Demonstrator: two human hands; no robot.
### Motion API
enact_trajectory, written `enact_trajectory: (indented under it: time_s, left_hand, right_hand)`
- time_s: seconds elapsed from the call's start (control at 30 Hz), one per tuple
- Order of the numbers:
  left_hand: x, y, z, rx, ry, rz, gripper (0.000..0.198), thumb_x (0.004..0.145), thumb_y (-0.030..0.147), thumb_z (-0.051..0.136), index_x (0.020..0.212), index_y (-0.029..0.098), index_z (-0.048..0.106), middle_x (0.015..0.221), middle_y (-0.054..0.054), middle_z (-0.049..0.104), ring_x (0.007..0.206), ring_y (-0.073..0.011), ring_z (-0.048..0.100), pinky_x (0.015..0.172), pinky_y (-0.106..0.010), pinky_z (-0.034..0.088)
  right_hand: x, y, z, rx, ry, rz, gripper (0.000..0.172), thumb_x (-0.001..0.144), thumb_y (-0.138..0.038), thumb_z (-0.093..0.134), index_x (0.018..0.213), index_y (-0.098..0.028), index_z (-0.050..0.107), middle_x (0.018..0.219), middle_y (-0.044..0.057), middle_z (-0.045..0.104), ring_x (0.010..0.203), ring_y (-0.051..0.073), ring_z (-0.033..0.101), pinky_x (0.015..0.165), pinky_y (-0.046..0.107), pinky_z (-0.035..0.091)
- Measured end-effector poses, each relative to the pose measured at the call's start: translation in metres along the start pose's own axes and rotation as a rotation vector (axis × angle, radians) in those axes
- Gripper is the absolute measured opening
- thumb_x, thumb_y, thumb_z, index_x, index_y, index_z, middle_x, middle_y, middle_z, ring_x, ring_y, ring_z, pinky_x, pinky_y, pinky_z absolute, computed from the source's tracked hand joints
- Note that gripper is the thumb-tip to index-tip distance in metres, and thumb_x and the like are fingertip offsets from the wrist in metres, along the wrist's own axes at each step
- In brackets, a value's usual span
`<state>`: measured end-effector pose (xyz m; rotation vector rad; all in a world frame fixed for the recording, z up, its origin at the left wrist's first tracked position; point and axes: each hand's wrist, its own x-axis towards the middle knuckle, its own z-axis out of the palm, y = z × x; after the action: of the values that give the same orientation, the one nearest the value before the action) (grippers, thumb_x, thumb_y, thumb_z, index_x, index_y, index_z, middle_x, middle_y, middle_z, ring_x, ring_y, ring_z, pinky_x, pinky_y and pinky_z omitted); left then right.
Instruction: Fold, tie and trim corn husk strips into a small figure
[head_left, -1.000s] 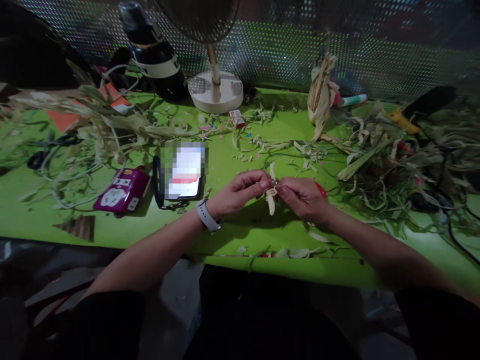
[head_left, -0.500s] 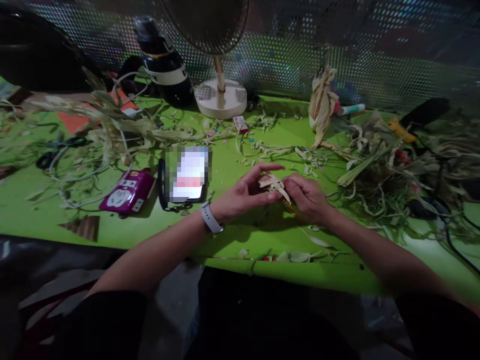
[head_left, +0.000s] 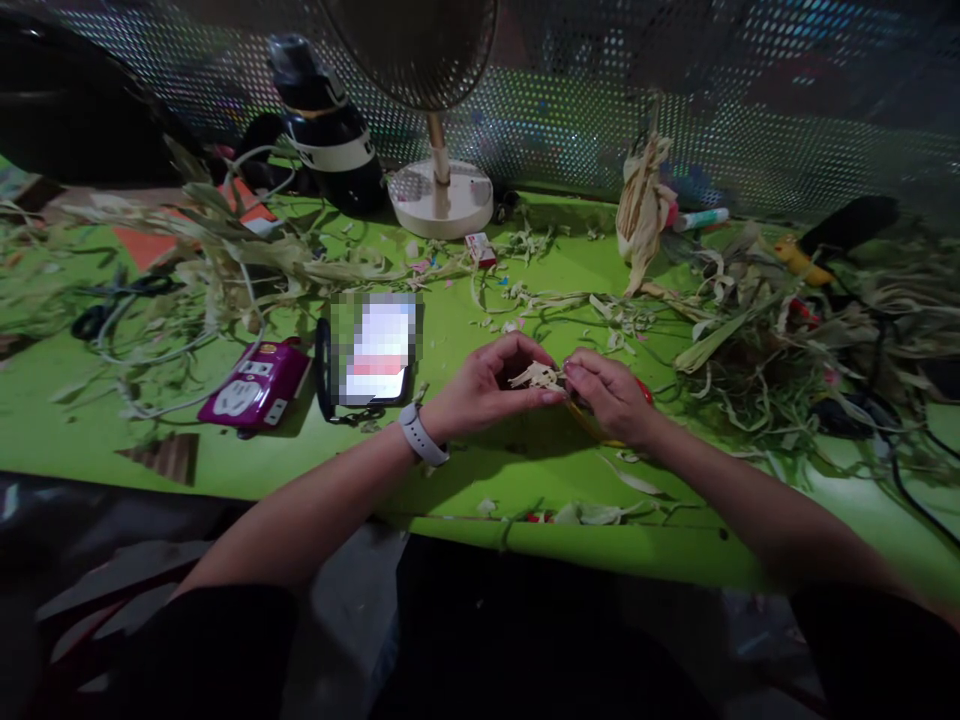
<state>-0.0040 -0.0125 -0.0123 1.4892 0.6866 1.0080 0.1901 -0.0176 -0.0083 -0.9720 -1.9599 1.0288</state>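
My left hand [head_left: 487, 383] is closed around a small pale piece of knotted corn husk [head_left: 538, 376], with thumb below and fingers curled above. Several short husk ends stick out of it towards the palm. Close against its right side, my right hand [head_left: 609, 392] is closed, thumb and index finger pinched at the husk's edge. Under the right palm shows a tool with a yellow handle part [head_left: 591, 424] and a red end [head_left: 643, 391]; its working tip is hidden by the fingers. Both hands are just above the green table [head_left: 480, 470].
Left of my hands lie a phone [head_left: 382, 350] and a purple power strip [head_left: 255, 385]. A fan [head_left: 441, 198] and a dark bottle [head_left: 330, 140] stand behind. Dry husk heaps [head_left: 750, 340] lie right, more husks [head_left: 225, 240] left. A husk bundle [head_left: 641, 215] stands at the back.
The fingers of my left hand have curled down over the husk piece, which has turned. My right hand has rotated slightly, and the tool's red end now shows beside it.
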Motion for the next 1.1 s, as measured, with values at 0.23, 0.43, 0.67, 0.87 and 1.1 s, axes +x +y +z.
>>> enact_trajectory:
  time_s: [0.23,0.43,0.67,0.87,1.1]
  left_hand:
    - [-0.002,0.0,-0.003,-0.077,-0.052,-0.054,0.035,0.072,0.036,0.078,0.089,0.014,0.056,0.074,0.001,0.06,0.065,-0.0081,0.058,0.063,-0.022,0.048]
    - [0.0,0.0,0.0,-0.078,-0.02,-0.026,0.043,0.076,0.032,0.074,0.108,0.019,0.048,0.084,0.0,0.062,0.072,-0.0097,0.063,0.065,-0.021,0.051]
    - [-0.004,-0.018,0.0,0.369,0.245,0.133,0.037,0.079,0.032,0.071,0.105,0.018,0.047,0.099,-0.007,0.065,0.068,-0.01,0.067,0.064,-0.023,0.054]
    - [-0.01,-0.016,0.0,0.729,0.12,0.391,0.045,0.087,0.015,0.056,0.13,0.023,0.049,0.116,-0.01,0.067,0.093,-0.0158,0.069,0.08,-0.028,0.056]
    - [-0.008,-0.01,-0.001,0.601,-0.059,0.475,0.066,0.085,0.008,0.048,0.146,0.026,0.034,0.135,-0.013,0.057,0.12,-0.022,0.059,0.1,-0.041,0.05]
  right_hand:
    - [0.0,0.006,0.005,0.193,0.017,0.119,0.035,0.093,-0.044,0.045,0.066,-0.021,0.041,0.053,-0.007,0.034,0.047,0.009,0.031,0.046,0.023,0.028]
    - [0.01,0.012,-0.001,0.206,0.094,0.198,0.042,0.089,-0.057,0.049,0.067,-0.022,0.042,0.051,-0.008,0.037,0.043,0.008,0.032,0.042,0.023,0.026]
    - [0.002,-0.015,0.006,-0.116,0.145,0.094,0.048,0.093,-0.056,0.041,0.062,-0.02,0.042,0.05,-0.005,0.04,0.044,0.008,0.036,0.045,0.023,0.026]
    - [-0.006,-0.016,0.018,-0.688,0.173,-0.082,0.026,0.092,-0.033,0.042,0.073,-0.018,0.052,0.055,-0.001,0.053,0.046,0.01,0.039,0.05,0.026,0.025]
    - [-0.005,-0.005,0.009,-0.99,0.059,-0.351,0.026,0.093,-0.023,0.035,0.085,-0.014,0.059,0.066,0.008,0.063,0.056,0.017,0.05,0.056,0.03,0.03]
